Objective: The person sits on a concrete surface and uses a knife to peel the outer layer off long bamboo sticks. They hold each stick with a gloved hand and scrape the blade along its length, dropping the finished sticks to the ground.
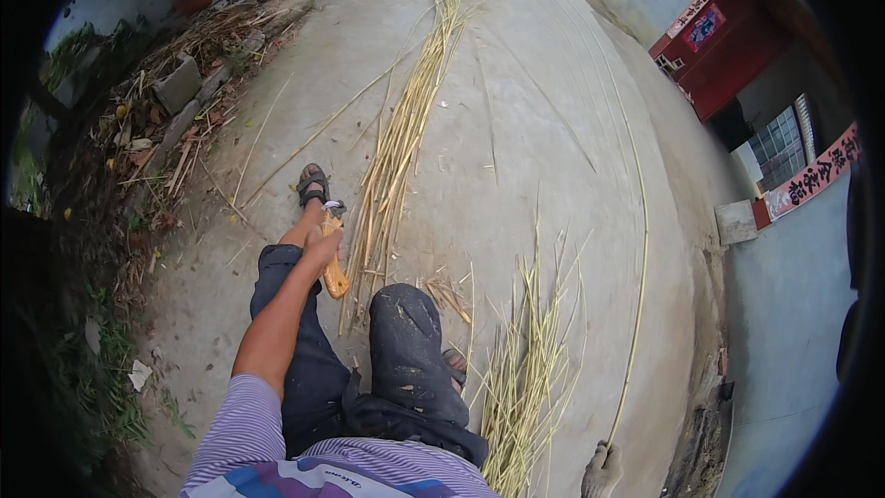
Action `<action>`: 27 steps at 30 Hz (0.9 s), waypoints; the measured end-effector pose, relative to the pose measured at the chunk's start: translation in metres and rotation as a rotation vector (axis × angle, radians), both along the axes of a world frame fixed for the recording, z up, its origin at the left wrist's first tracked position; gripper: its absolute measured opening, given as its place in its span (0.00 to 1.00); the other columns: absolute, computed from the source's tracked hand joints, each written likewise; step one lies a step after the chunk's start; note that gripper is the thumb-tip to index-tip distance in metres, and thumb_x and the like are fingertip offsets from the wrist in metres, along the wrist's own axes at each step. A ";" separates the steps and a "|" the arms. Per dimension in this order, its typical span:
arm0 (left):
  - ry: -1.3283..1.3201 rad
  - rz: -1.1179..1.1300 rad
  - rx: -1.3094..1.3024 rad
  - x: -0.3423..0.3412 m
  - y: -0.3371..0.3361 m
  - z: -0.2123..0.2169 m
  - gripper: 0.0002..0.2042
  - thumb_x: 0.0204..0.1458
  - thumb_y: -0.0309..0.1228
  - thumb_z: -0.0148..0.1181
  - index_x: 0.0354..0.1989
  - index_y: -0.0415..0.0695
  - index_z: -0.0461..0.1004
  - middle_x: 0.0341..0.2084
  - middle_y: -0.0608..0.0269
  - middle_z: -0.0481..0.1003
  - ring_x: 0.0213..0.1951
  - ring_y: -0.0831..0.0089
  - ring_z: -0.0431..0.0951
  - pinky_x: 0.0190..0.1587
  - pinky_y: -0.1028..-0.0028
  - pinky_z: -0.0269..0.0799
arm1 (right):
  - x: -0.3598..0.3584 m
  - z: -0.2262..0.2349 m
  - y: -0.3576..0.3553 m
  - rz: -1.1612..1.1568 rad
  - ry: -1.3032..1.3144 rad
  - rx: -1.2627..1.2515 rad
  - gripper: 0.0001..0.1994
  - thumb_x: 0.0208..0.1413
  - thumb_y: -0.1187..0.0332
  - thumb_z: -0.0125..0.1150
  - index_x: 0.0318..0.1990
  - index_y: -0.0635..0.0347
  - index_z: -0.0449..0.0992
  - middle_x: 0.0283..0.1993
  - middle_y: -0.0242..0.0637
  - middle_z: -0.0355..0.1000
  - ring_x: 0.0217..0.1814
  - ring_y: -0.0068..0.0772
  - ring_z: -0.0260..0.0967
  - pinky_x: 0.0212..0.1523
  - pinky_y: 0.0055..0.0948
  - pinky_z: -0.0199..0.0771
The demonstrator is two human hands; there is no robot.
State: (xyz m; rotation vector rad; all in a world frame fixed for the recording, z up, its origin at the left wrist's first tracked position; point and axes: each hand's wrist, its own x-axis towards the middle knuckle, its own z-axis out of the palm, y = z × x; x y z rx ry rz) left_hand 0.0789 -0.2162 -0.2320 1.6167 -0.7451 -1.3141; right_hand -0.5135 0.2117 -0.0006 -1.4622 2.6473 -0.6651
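Stalk (644, 221), long and thin, is gripped at its near end by the closed right hand (601, 470), at lower right. Its long axis is directed away from the person, its far part curving left. Cut stems (527, 350) are heaped beside it. Wooden-handled tool (332, 272) is clasped in the left hand (321, 247), beside a longer stalk bundle (415, 120), handle butt pointed toward the person.

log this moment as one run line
left grip: wooden-handled tool | right grip: long stalk | ahead: stalk bundle | lower right: stalk pile
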 end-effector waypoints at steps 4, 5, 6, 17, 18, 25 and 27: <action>0.005 -0.251 -0.046 -0.026 0.024 0.054 0.12 0.58 0.36 0.60 0.37 0.40 0.68 0.21 0.66 0.70 0.17 0.76 0.71 0.19 0.71 0.66 | -0.012 -0.038 -0.079 -0.143 -0.636 -0.144 0.10 0.64 0.64 0.53 0.43 0.60 0.75 0.18 0.31 0.67 0.17 0.28 0.65 0.21 0.30 0.67; 0.037 -0.309 -0.061 -0.038 0.033 0.074 0.12 0.60 0.37 0.59 0.37 0.41 0.68 0.20 0.67 0.70 0.16 0.77 0.70 0.19 0.73 0.66 | 0.005 -0.029 -0.119 -0.122 -0.805 -0.211 0.11 0.65 0.63 0.52 0.44 0.62 0.75 0.18 0.30 0.65 0.16 0.27 0.63 0.19 0.29 0.65; 0.074 -0.371 -0.069 -0.050 0.046 0.096 0.11 0.61 0.37 0.59 0.37 0.42 0.68 0.20 0.68 0.69 0.16 0.78 0.70 0.19 0.74 0.65 | 0.021 -0.021 -0.162 -0.076 -0.938 -0.263 0.12 0.66 0.63 0.51 0.45 0.63 0.74 0.17 0.28 0.63 0.15 0.25 0.60 0.18 0.28 0.63; 0.166 -1.041 0.169 -0.099 0.209 0.234 0.17 0.63 0.42 0.60 0.40 0.41 0.63 0.21 0.67 0.70 0.18 0.82 0.71 0.21 0.78 0.68 | 0.163 0.030 -0.443 0.448 -1.597 -0.637 0.18 0.72 0.60 0.44 0.51 0.69 0.69 0.16 0.23 0.54 0.12 0.19 0.48 0.11 0.24 0.53; 0.160 -1.045 0.166 -0.099 0.213 0.234 0.17 0.62 0.42 0.60 0.40 0.40 0.64 0.20 0.69 0.70 0.18 0.82 0.71 0.21 0.79 0.68 | 0.176 0.033 -0.447 0.474 -1.609 -0.637 0.17 0.71 0.60 0.44 0.51 0.69 0.69 0.16 0.23 0.53 0.12 0.19 0.48 0.11 0.24 0.52; 0.048 -1.042 0.097 -0.095 0.222 0.238 0.19 0.62 0.43 0.60 0.42 0.39 0.62 0.22 0.65 0.72 0.19 0.80 0.71 0.22 0.76 0.69 | 0.209 0.042 -0.460 0.631 -1.636 -0.659 0.17 0.71 0.60 0.45 0.50 0.68 0.70 0.16 0.23 0.51 0.13 0.19 0.45 0.13 0.23 0.47; 0.017 -1.033 0.081 -0.096 0.223 0.238 0.19 0.62 0.43 0.61 0.42 0.39 0.62 0.23 0.64 0.72 0.19 0.79 0.72 0.22 0.75 0.69 | 0.212 0.042 -0.459 0.653 -1.623 -0.665 0.17 0.71 0.59 0.46 0.50 0.68 0.70 0.16 0.23 0.51 0.13 0.19 0.45 0.13 0.23 0.47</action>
